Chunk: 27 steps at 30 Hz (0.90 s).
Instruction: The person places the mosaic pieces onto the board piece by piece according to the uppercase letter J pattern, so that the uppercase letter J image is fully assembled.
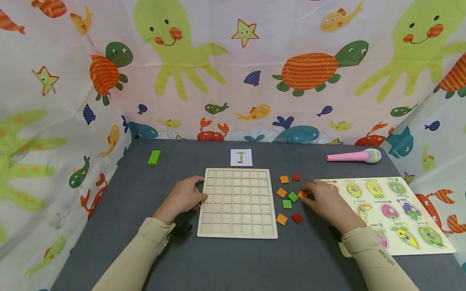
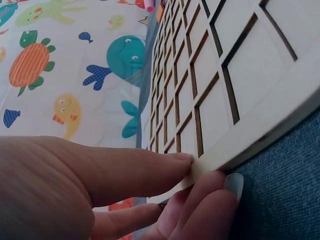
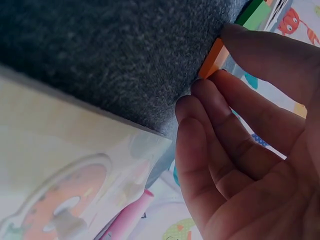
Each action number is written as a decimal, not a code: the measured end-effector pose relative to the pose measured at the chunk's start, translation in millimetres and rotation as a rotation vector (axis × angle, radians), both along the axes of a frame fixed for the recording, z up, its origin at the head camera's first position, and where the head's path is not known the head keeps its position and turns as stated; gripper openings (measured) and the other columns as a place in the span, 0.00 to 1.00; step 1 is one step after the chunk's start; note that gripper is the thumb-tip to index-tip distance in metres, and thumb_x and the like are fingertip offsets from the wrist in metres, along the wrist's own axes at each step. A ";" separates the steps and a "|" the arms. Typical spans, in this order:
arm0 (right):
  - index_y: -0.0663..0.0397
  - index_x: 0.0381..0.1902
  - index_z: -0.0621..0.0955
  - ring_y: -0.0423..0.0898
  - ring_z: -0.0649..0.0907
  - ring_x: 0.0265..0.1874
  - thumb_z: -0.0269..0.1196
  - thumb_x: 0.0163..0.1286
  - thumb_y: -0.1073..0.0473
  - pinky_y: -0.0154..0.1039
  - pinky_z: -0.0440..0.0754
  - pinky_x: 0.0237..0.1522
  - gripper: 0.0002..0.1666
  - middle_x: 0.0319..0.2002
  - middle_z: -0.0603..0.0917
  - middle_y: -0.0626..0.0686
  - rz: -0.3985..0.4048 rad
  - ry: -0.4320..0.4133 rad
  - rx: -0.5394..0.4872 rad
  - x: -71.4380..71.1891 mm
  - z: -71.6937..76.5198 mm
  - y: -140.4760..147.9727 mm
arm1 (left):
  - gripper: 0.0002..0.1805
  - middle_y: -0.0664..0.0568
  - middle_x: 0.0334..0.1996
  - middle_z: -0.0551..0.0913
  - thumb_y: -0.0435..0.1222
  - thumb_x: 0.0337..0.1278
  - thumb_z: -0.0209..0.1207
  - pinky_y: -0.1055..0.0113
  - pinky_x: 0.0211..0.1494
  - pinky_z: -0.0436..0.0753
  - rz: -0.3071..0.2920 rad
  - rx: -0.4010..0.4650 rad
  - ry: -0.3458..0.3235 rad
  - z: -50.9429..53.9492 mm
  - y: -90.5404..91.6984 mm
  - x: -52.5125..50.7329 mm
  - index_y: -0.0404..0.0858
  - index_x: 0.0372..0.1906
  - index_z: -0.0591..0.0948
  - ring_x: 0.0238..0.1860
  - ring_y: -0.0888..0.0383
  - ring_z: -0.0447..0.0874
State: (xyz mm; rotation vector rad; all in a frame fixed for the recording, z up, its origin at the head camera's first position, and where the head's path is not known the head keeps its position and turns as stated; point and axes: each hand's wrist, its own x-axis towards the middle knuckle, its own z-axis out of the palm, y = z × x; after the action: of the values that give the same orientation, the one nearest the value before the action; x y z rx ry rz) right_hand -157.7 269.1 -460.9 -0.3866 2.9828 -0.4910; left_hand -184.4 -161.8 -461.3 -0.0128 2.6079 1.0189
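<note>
The left hand [image 1: 184, 195] is gripping the board [image 1: 237, 203] by its left edge; the right hand [image 1: 326, 202] is pinching an orange tile [image 1: 302, 194] beside a green tile [image 1: 293, 197].

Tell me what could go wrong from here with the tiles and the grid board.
The right hand pinches an orange tile close beside a green tile, so lifting it might nudge that neighbour.
The left hand pinches the edge of the grid board; a careless tug could shift or tilt it.
The right forearm overlaps the fruit puzzle board in the head view, so a low sweep may brush it.
</note>
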 end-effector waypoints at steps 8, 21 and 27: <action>0.61 0.52 0.89 0.51 0.85 0.44 0.76 0.68 0.60 0.56 0.89 0.52 0.17 0.44 0.87 0.56 -0.012 -0.013 -0.020 -1.4 -2.0 2.8 | 0.40 0.47 0.30 0.88 0.37 0.67 0.70 0.63 0.30 0.89 0.017 0.034 -0.040 -4.1 -3.2 0.1 0.42 0.81 0.70 0.24 0.55 0.89; 0.59 0.51 0.89 0.52 0.85 0.44 0.75 0.70 0.59 0.56 0.89 0.52 0.15 0.44 0.86 0.56 -0.006 0.035 -0.035 -11.2 11.9 -28.6 | 0.43 0.46 0.31 0.87 0.36 0.68 0.67 0.62 0.29 0.90 -0.006 0.062 -0.064 -5.6 -5.5 -2.1 0.45 0.85 0.64 0.23 0.54 0.89; 0.58 0.52 0.89 0.50 0.86 0.44 0.74 0.72 0.58 0.52 0.90 0.51 0.15 0.45 0.86 0.55 0.092 0.062 -0.034 -30.0 11.6 -81.3 | 0.45 0.45 0.33 0.87 0.36 0.67 0.69 0.62 0.29 0.90 0.004 0.096 -0.094 -9.0 -7.2 -5.3 0.48 0.85 0.64 0.24 0.53 0.89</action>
State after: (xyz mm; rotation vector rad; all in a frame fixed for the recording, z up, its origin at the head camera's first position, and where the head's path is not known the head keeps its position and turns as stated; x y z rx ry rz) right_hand -187.7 187.7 -449.3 -0.5496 3.0023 -0.5310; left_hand -189.6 -169.0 -470.3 -0.0426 2.4732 1.1159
